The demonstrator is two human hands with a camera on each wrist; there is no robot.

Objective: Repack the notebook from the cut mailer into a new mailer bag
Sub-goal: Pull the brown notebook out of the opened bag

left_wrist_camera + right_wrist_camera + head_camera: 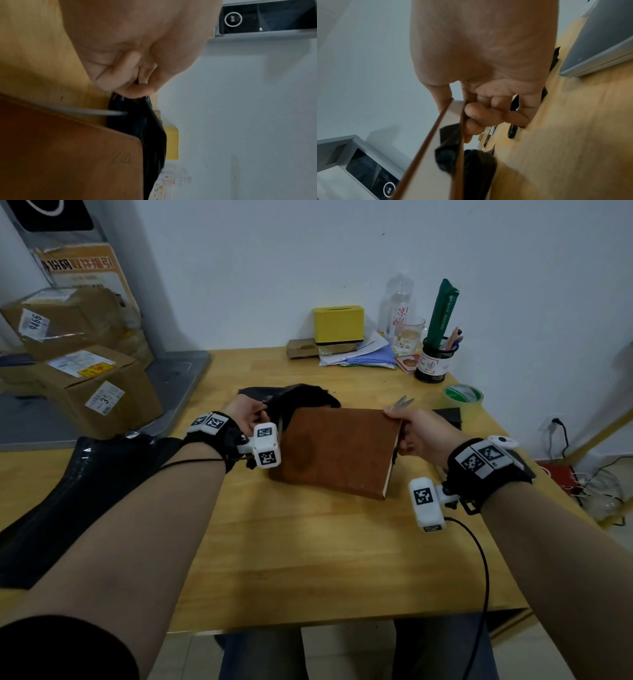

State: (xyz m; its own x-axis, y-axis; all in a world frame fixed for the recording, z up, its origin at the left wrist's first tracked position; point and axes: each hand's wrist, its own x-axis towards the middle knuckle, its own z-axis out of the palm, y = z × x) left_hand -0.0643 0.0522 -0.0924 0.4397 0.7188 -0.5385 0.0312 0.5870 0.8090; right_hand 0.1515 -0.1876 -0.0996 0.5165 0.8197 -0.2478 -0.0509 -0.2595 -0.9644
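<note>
The brown notebook (339, 450) is held tilted above the wooden table (308, 559). My right hand (397, 429) grips its right edge, thumb on the top cover and fingers beneath (481, 112). In the right wrist view the notebook (435, 169) shows its white page edge. My left hand (262, 414) pinches the crumpled black cut mailer (301, 398), which sits at the notebook's far left corner. In the left wrist view the left hand (137, 88) pinches the top of that mailer (147, 135) beside the notebook (68, 155). The new black mailer bag (78, 491) lies flat under my left forearm.
Scissors (399, 402) and a small black scrap (447, 416) lie behind my right hand, with a green tape roll (464, 397) further right. A pen holder (435, 361), papers and a yellow box (339, 325) stand at the back. Cardboard boxes (85, 378) are stacked left of the table.
</note>
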